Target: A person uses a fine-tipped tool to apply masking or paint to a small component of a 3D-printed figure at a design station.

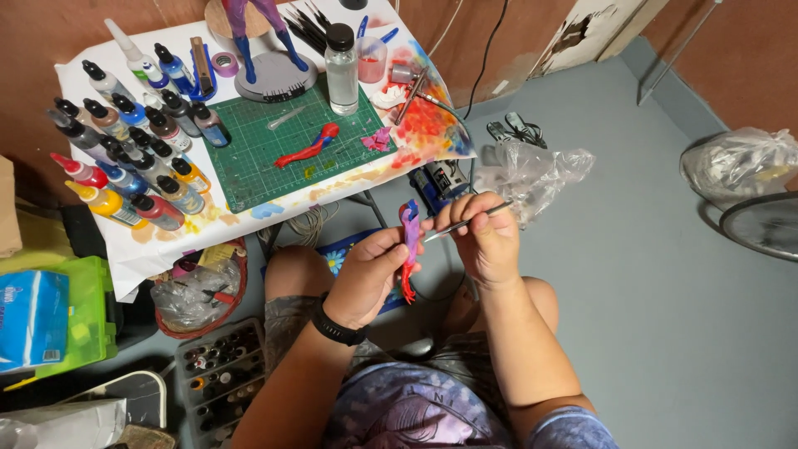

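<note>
Figurine part (410, 249) in left hand (366, 278), beside right hand (484, 237)

We count two hands: our left hand (371, 278) holds one purple-and-red figure part (409, 248), and our right hand (485, 234) holds one thin metal tool (467, 220). On the green cutting mat (249, 170) lies one more red-and-blue figure part (307, 146). Just behind the mat we see one figure stand (274, 76) bearing two painted legs, one clear bottle with a black cap (342, 71), and one roll of purple tape (224, 63). Left of the mat stand some twenty paint bottles (133, 158); the crowd hides the exact number. Right of the mat we count one airbrush (413, 90) and one crumpled clear plastic bag (532, 170).
</note>
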